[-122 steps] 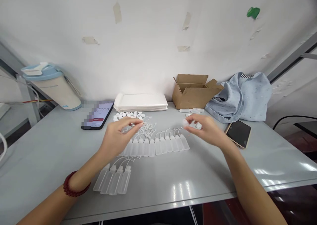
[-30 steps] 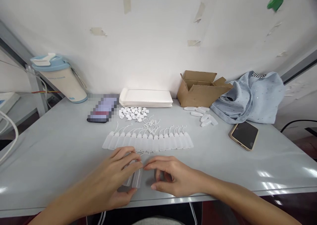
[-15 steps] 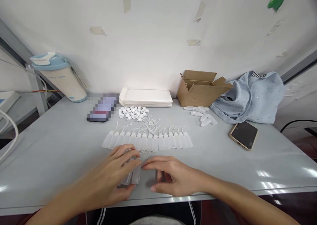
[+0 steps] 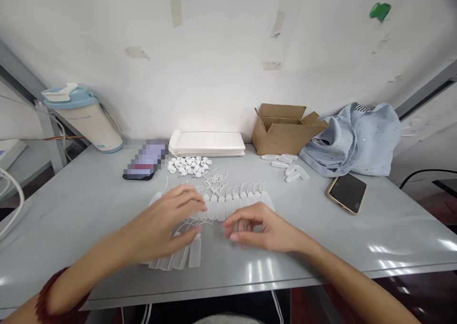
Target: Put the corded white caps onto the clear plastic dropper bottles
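My left hand [image 4: 167,221] hovers over the left part of the bottles, its fingers spread and nothing held. Under and in front of it, a front row of small translucent plastic bottles [image 4: 194,252] lies near the table edge, partly hidden by the hand. Thin white strings [image 4: 203,222] come from their necks. Behind runs a longer row of similar bottles [image 4: 236,202] with strings; my left hand covers some of its left end. To the right of the front row, my right hand [image 4: 255,226] is just before the back row, its fingers loosely curved, apart and empty.
Behind the rows lie loose white caps [image 4: 189,164] and a tangle of white strings [image 4: 216,179]. Farther back are a white stack [image 4: 210,143], an open cardboard box [image 4: 282,138], several loose bottles [image 4: 293,171], two phones [image 4: 348,193], a tumbler [image 4: 89,124] and a blue cloth bag [image 4: 371,138].
My left hand has lifted off the front bottles and moved forward, uncovering more of them. My right hand has moved forward and to the right, toward the back row. The view has shifted slightly.
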### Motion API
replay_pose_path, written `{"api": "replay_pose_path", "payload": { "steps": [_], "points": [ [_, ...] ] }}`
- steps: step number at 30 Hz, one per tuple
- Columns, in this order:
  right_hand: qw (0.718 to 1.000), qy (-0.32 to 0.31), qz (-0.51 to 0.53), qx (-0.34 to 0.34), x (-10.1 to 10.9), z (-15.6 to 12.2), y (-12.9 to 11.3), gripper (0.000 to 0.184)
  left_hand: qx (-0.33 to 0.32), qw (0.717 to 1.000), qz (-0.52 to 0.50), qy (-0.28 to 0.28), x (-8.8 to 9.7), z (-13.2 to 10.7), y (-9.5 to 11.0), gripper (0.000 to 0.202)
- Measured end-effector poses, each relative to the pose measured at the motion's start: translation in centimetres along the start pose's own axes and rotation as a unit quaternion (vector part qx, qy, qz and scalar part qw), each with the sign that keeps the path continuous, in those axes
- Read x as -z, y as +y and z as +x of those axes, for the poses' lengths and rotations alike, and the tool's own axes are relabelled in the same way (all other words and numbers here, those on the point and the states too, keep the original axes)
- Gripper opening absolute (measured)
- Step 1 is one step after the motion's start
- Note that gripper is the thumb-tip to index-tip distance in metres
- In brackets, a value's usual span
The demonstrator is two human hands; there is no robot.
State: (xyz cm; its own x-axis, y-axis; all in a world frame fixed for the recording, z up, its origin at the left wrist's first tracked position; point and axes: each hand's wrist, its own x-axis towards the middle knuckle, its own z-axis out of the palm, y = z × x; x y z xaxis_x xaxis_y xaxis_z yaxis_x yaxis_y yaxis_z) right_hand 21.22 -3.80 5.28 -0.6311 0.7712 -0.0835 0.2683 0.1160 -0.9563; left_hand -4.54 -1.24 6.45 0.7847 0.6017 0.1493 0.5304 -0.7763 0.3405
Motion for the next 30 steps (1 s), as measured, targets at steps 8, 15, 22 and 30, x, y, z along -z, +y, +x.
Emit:
{"api": "replay_pose_path", "payload": {
  "steps": [8,15,22,30],
  "points": [
    [0.937,0.303,-0.174,0.026,6.7,0.2,1.9,0.022,0.004,0.998,0.058,-0.026,-0.4,6.4,-3.3,0.022],
    [0.784,0.329,-0.513,-0.122,11.5,-1.0,3.5,0.026,0.013,0.998,0.043,-0.036,-1.0,7.8,-3.9,0.024],
    [0.749,0.288,-0.546,-0.241,12.9,-2.6,3.4,0.04,0.147,0.983,-0.092,0.062,0.6,7.5,-2.9,0.021],
    [0.732,0.238,-0.569,-0.289,12.8,-2.3,4.0,0.043,0.208,0.954,-0.156,0.147,1.2,5.2,-1.9,0.022]
  ]
}}
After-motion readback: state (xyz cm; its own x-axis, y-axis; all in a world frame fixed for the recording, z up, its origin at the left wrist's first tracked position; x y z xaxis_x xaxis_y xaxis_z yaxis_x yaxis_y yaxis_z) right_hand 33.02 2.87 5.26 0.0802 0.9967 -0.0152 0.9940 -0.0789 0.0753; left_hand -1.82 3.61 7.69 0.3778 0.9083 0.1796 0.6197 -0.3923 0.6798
